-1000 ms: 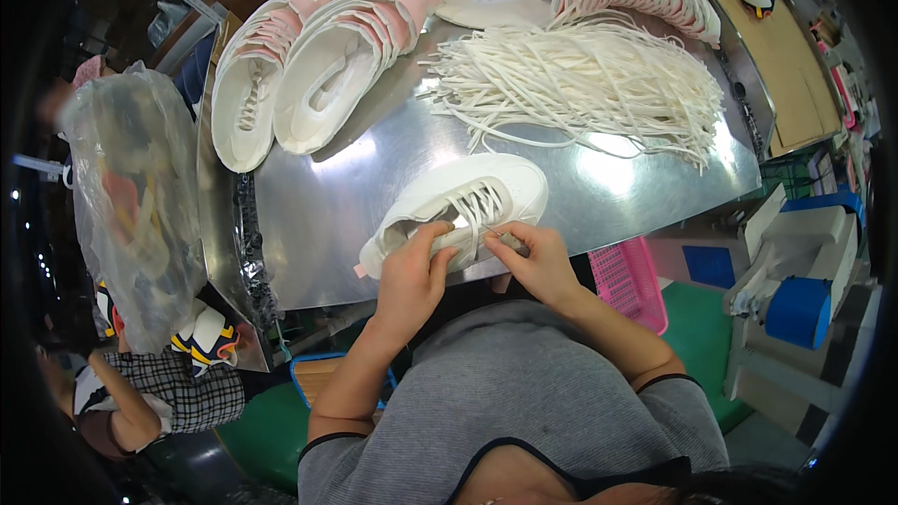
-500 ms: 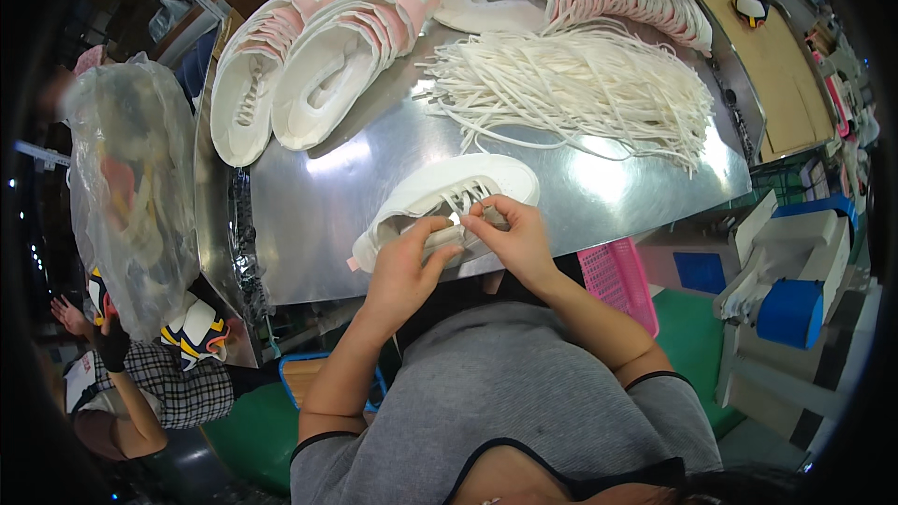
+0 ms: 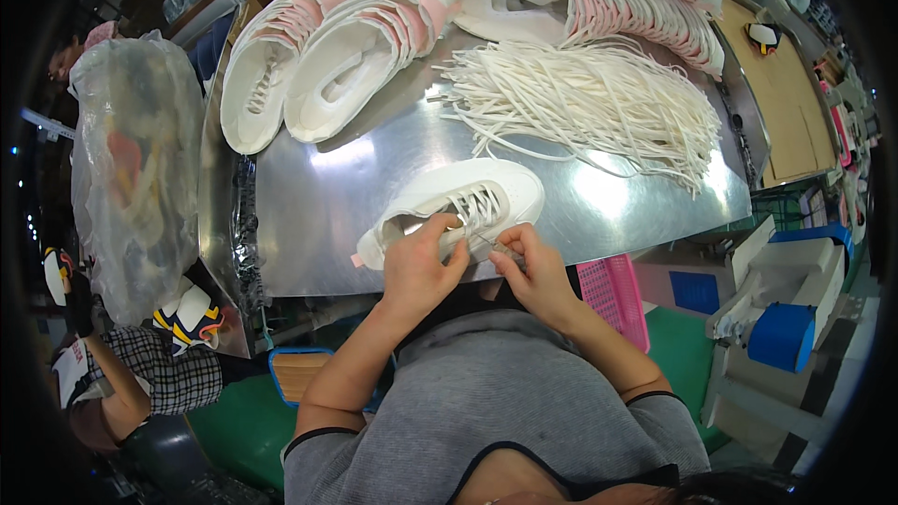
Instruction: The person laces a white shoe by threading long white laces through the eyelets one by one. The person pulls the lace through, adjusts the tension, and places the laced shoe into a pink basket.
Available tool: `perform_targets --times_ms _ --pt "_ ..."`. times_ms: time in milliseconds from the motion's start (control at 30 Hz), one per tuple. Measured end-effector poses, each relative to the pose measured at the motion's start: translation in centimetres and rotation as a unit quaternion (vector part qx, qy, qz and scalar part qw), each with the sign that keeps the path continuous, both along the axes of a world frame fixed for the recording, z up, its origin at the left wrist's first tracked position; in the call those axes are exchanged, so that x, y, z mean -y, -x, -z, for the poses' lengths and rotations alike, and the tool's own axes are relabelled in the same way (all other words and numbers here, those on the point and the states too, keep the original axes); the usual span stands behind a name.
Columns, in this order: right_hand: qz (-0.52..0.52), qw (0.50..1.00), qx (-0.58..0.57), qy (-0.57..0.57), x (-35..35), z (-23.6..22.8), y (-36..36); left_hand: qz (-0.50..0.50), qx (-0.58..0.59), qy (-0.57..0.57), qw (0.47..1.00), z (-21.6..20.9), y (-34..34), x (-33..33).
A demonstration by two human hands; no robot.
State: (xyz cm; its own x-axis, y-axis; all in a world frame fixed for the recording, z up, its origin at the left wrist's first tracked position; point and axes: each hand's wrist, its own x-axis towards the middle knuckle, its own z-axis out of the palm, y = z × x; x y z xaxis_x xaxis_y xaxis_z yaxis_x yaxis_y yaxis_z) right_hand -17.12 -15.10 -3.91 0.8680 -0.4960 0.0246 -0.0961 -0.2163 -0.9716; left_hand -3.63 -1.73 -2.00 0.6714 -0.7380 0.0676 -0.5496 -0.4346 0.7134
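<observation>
A white shoe upper (image 3: 449, 189) with white laces (image 3: 477, 204) threaded across its front lies on the metal table near its front edge, toe to the right. My left hand (image 3: 419, 266) is closed on the near edge of its opening, thumb and fingers beside the eyelets. To its right, my right hand (image 3: 538, 271) pinches a thin strand of the shoelace close to the near eyelet row; its tip is too small to see clearly. A small pink tab (image 3: 356, 261) sticks out at the heel.
A heap of loose white laces (image 3: 580, 108) lies beyond the shoe. Nested white-and-pink uppers (image 3: 360, 61) stand along the far side. A filled plastic bag (image 3: 136, 178) is at the left, near a co-worker's arm (image 3: 120, 383). A pink basket (image 3: 615, 299) sits below the table's right front edge.
My right hand has moved right and toward me, away from the lace rows. My left hand has shifted slightly right along the opening. The co-worker's raised hand at the left has moved.
</observation>
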Motion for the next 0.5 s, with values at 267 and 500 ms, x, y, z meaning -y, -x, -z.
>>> perform_targets --times_ms 267,500 --pt "-0.036 0.998 -0.037 0.037 0.4 1.0 0.0 0.025 -0.018 0.019 0.999 -0.3 -0.4 -0.3" --pt "-0.053 0.996 -0.074 -0.002 0.6 0.3 -0.9 0.076 0.036 0.051 0.995 0.3 -0.1 -0.7"
